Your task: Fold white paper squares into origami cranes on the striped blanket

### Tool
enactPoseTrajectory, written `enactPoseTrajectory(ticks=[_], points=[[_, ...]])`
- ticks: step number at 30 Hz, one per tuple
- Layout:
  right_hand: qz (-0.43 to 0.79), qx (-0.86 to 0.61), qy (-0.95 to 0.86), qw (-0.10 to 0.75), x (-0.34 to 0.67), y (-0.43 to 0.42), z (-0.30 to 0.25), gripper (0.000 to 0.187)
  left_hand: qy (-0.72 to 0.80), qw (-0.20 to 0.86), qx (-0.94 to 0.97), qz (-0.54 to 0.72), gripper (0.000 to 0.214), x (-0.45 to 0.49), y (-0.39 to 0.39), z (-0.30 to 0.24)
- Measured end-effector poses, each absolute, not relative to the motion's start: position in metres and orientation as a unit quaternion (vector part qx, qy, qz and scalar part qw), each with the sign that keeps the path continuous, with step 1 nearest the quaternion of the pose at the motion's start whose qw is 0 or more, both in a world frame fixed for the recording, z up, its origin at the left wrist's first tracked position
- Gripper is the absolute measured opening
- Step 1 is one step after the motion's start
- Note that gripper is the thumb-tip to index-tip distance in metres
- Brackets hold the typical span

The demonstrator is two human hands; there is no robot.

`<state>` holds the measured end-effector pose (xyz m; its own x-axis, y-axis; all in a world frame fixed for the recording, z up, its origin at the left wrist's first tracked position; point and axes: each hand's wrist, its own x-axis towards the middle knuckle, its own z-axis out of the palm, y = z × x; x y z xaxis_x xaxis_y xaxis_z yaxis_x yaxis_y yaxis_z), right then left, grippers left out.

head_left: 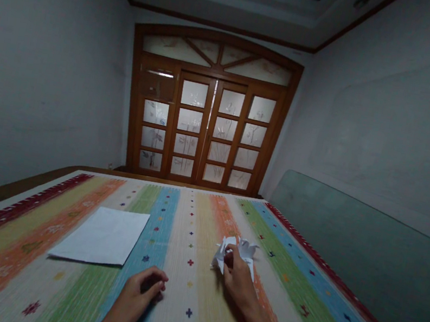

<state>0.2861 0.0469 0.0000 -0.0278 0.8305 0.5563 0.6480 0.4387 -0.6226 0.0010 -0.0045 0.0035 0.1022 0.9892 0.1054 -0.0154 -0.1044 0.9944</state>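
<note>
A crumpled piece of white paper (pixel 247 250) lies on the striped tablecloth, right of the middle. My right hand (pixel 237 274) is over its near left side, thumb and fingers closed on the paper. At the lower middle, my left hand (pixel 139 294) rests low over the cloth with its fingers curled in toward the thumb. Nothing shows in that hand. A flat stack of white paper sheets (pixel 103 236) lies to the left, beyond my left hand and apart from it.
The long table wears a multicoloured striped tablecloth (pixel 184 222). Along its right side stands a pale green panel (pixel 335 230). Wooden doors with glass panes (pixel 208 127) close off the far end, and plain walls rise on both sides.
</note>
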Motion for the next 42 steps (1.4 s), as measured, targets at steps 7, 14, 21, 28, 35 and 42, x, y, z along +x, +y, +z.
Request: enactPoseTrajectory(ticks=[7, 14, 21, 28, 35, 42], points=[[0.053, -0.553, -0.730, 0.399, 0.298, 0.055, -0.007, 0.044, 0.490, 0.419, 0.574, 0.505, 0.034, -0.016, 0.006, 0.014], [0.054, -0.541, -0.737, 0.401, 0.303, 0.057, -0.007, 0.046, 0.534, 0.315, 0.603, 0.502, 0.022, -0.036, 0.019, 0.019], [0.031, -0.531, -0.745, 0.402, 0.308, 0.062, -0.011, 0.031, 0.584, 0.221, 0.630, 0.462, 0.019, -0.053, 0.030, 0.018], [0.032, -0.521, -0.750, 0.406, 0.308, 0.063, -0.013, 0.035, 0.620, 0.038, 0.695, 0.362, 0.027, -0.071, 0.034, 0.023], [0.033, -0.512, -0.754, 0.409, 0.309, 0.062, -0.011, 0.034, 0.699, -0.087, 0.687, 0.180, 0.032, -0.085, 0.038, 0.019], [0.012, -0.528, -0.754, 0.390, 0.313, 0.063, -0.007, 0.046, 0.725, -0.065, 0.675, 0.121, 0.036, -0.086, 0.038, 0.014]])
